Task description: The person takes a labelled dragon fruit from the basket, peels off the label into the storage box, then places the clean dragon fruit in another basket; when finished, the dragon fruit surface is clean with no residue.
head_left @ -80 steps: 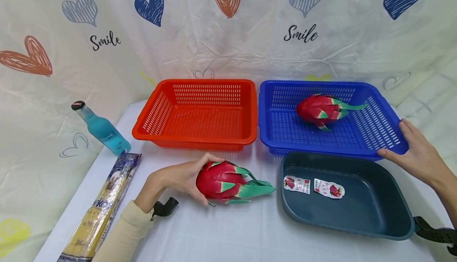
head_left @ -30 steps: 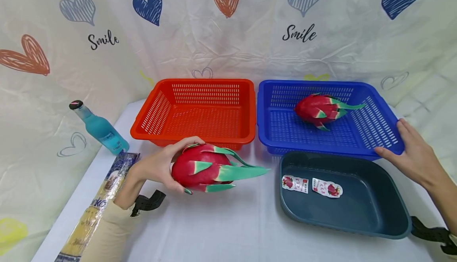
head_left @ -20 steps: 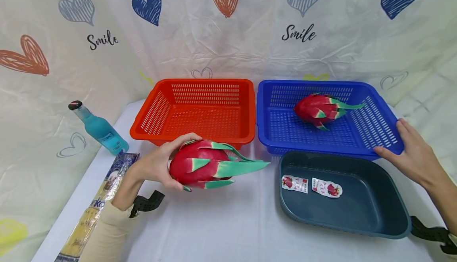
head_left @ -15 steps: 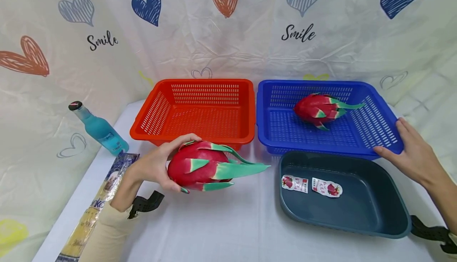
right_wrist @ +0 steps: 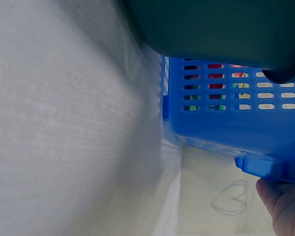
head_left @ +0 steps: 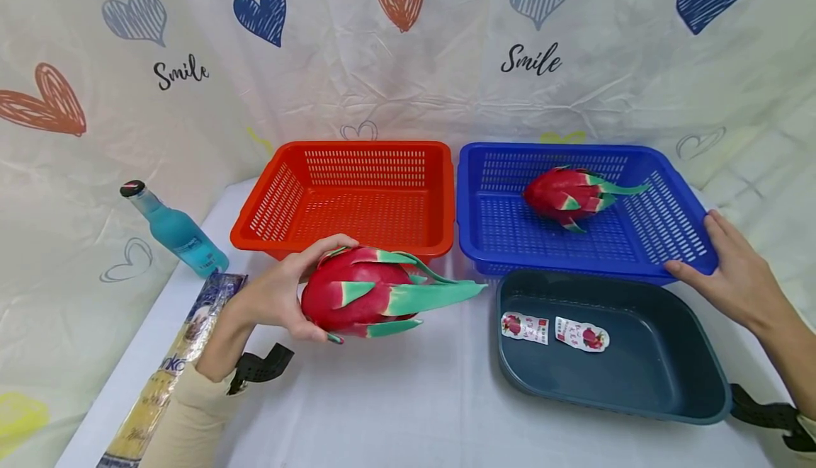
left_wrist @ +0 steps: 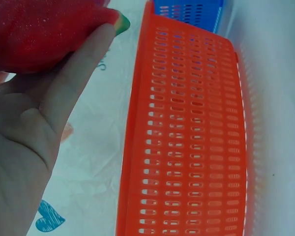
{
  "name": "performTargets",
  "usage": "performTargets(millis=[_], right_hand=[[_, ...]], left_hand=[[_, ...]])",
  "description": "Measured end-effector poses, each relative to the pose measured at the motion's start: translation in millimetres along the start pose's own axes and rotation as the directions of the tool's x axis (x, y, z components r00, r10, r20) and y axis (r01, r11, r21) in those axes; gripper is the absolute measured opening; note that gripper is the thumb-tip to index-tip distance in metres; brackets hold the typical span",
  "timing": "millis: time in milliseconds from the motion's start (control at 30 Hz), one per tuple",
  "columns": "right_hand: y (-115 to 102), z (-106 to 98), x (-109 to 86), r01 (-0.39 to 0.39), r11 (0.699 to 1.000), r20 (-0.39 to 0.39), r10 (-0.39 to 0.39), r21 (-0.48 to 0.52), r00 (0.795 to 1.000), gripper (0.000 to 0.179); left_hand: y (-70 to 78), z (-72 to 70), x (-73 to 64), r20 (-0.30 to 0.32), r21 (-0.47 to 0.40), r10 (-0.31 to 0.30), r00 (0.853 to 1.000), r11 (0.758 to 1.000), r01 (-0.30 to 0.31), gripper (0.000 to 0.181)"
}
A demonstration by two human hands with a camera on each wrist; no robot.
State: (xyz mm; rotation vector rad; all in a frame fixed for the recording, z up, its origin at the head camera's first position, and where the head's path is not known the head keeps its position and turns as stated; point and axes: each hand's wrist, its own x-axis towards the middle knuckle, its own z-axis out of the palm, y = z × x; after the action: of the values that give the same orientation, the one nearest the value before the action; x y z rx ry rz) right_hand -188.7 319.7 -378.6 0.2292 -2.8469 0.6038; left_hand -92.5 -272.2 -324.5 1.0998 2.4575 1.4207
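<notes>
My left hand (head_left: 280,294) grips the rounded end of a red dragon fruit (head_left: 350,294), thumb on the near side and fingers over the far side. Its green leaf tips point right. Fruit and hand are just in front of the red basket (head_left: 344,250), whose slotted side fills much of the left wrist view. My right hand (head_left: 742,270) holds the front right corner of the blue basket (head_left: 574,264), its thumb at the front rim. In that basket lies a second dragon fruit (head_left: 567,195). The right wrist view shows the blue basket's slotted wall (right_wrist: 226,123) and part of the hand (right_wrist: 287,211).
A dark teal tub (head_left: 612,383) with two fruit-printed labels (head_left: 581,334) inside stands before the blue basket. At the left are a blue bottle (head_left: 181,234) and a long packet (head_left: 162,390), partly behind the left arm. A heart-printed cloth (head_left: 446,43) hangs behind.
Since the earliest frame, my left hand has raised the dragon fruit off the table and brought it left, towards the red basket. Lately it barely moves. My right hand stays at the blue basket's corner.
</notes>
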Motion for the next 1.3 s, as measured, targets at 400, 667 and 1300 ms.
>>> performTargets(millis=[400, 667, 1300], right_hand=[[-2, -3, 0.1, -0.003, 1.0, 0.009, 0.003, 0.012, 1.0, 0.097], [-2, -3, 0.4, -0.003, 1.0, 0.01, 0.003, 0.013, 1.0, 0.097], [-1, -5, 0.3, -0.003, 1.0, 0.014, 0.003, 0.013, 1.0, 0.098]], left_hand=[[2.0, 13.8, 10.5, 0.003, 0.056, -0.041, 0.999, 0.998, 0.04, 0.094], [7.5, 28.3, 16.1, -0.042, 0.075, -0.038, 0.998, 0.996, 0.041, 0.096], [25.3, 87.8, 39.8, -0.135, -0.017, -0.046, 0.99, 0.999, 0.045, 0.102]])
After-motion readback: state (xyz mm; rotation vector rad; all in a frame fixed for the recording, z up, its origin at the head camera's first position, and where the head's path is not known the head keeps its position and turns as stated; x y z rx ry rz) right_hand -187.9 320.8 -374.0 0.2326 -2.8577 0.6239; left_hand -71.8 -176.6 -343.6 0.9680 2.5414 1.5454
